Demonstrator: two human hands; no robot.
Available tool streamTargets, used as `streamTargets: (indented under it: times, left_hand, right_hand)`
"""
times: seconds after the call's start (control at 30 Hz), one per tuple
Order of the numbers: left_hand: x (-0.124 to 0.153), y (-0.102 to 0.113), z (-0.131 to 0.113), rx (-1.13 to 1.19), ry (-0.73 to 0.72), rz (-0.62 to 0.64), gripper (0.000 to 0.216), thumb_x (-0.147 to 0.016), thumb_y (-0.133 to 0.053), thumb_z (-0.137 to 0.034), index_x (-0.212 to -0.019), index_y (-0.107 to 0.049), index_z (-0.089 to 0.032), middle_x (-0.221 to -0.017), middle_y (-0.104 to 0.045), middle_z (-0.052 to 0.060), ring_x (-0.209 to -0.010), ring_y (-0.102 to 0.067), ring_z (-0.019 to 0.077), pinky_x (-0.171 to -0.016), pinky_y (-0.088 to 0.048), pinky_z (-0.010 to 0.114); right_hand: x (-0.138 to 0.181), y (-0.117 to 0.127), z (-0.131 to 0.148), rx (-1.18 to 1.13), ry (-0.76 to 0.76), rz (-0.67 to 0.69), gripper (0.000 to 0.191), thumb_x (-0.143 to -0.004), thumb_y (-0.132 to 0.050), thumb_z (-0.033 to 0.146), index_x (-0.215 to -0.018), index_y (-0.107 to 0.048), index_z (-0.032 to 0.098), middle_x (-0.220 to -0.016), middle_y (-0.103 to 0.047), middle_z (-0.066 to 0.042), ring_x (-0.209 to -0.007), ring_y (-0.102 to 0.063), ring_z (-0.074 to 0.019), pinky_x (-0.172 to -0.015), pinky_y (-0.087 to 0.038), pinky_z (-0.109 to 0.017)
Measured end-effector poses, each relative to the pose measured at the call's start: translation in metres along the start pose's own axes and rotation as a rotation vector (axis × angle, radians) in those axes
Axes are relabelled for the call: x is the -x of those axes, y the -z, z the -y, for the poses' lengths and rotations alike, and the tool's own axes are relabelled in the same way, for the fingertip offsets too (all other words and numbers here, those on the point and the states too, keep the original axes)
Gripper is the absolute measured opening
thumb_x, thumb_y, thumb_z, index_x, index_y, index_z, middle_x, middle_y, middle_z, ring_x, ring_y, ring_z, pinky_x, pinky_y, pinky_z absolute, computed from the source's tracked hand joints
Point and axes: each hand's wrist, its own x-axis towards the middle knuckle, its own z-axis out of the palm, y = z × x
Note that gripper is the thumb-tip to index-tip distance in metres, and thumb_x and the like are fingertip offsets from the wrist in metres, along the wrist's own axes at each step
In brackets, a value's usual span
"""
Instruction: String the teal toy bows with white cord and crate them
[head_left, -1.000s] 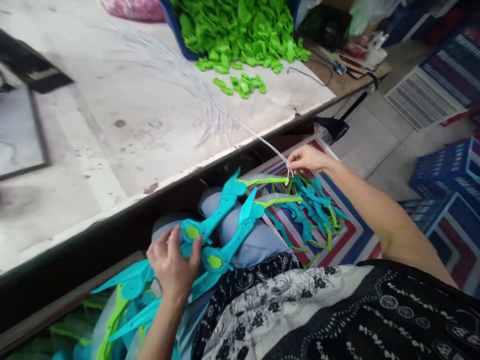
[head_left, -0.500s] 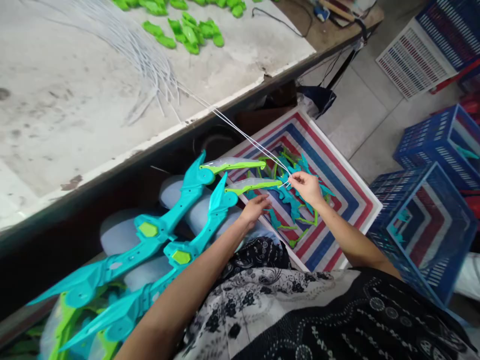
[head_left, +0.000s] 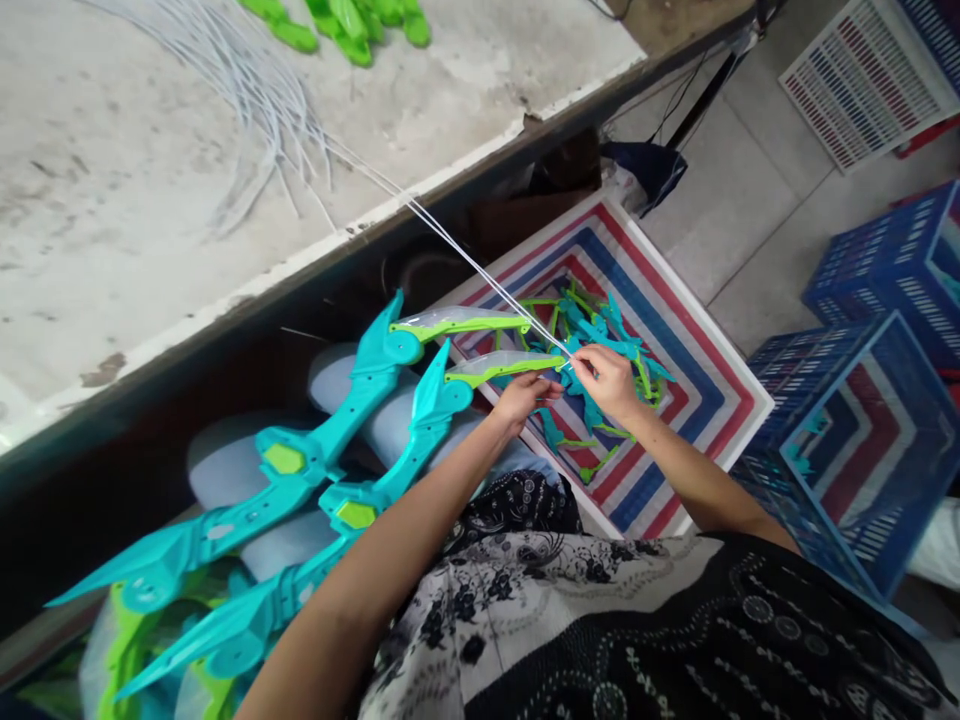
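Note:
Two turquoise-and-green toy bows lie across my lap, the farther bow (head_left: 300,460) and the nearer bow (head_left: 390,480). White strings (head_left: 469,260) run taut from the table edge to my right hand (head_left: 606,378). Its thumb and forefinger are pinched on them just beyond the nearer bow's green tip. Below that tip is my left hand (head_left: 529,395), its fingers curled together. A short pale string end shows at its fingertips, but the exact grip is partly hidden.
A bundle of white strings (head_left: 255,100) and bright green parts (head_left: 352,25) lie on the worn table (head_left: 150,250). A striped lined crate (head_left: 720,400) holds turquoise and green pieces. Blue crates (head_left: 862,470) stand at right, with a white crate (head_left: 862,80) farther back.
My left hand has moved right and slightly up, towards my right hand, and its fingers have drawn together at the bow's tip. My right hand still pinches the strings.

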Motion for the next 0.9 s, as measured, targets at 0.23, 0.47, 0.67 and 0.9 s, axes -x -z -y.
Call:
streamTargets:
  times: [0.23, 0.47, 0.67, 0.9]
  left_hand:
    - [-0.010, -0.008, 0.000, 0.006, -0.046, 0.043, 0.016, -0.073, -0.075, -0.024, -0.078, -0.069, -0.011, -0.081, -0.073, 0.008, -0.074, -0.067, 0.0152, -0.073, -0.051, 0.027]
    - [-0.017, -0.012, 0.003, -0.067, -0.101, -0.088, 0.022, -0.074, -0.077, -0.031, -0.079, -0.067, -0.012, -0.072, -0.071, 0.005, -0.072, -0.066, 0.0151, -0.079, -0.052, 0.031]
    - [0.015, -0.006, -0.010, -0.285, -0.087, -0.200, 0.023, -0.079, -0.064, -0.024, -0.059, -0.057, -0.016, -0.051, -0.059, 0.001, -0.047, -0.051, 0.0116, -0.056, -0.044, 0.026]
    - [0.194, 0.102, -0.017, -0.926, -0.093, -0.304, 0.035, -0.076, -0.053, -0.053, -0.056, -0.058, -0.025, -0.050, -0.059, -0.002, -0.051, -0.054, 0.0183, -0.053, -0.042, 0.030]
  right_hand:
    - [0.012, -0.013, -0.006, -0.096, -0.082, 0.075, 0.020, -0.093, -0.051, 0.028, -0.082, -0.065, 0.019, -0.084, -0.069, -0.007, -0.079, -0.064, -0.0167, -0.076, -0.050, -0.028]
    - [0.002, -0.030, -0.022, -0.521, -0.595, 0.067, 0.038, -0.077, -0.061, 0.055, -0.080, -0.067, 0.018, -0.088, -0.068, -0.006, -0.072, -0.061, -0.0146, -0.059, -0.049, -0.025]
    - [-0.005, -0.047, -0.019, -0.683, -0.673, 0.119, 0.043, -0.069, -0.066, 0.059, -0.078, -0.061, 0.017, -0.061, -0.057, 0.002, -0.053, -0.048, -0.0083, -0.053, -0.041, -0.021]
    - [-0.004, -0.041, -0.018, -0.687, -0.675, 0.053, 0.041, -0.067, -0.067, 0.056, -0.075, -0.061, 0.017, -0.060, -0.056, 0.003, -0.052, -0.047, -0.0075, -0.053, -0.039, -0.021]
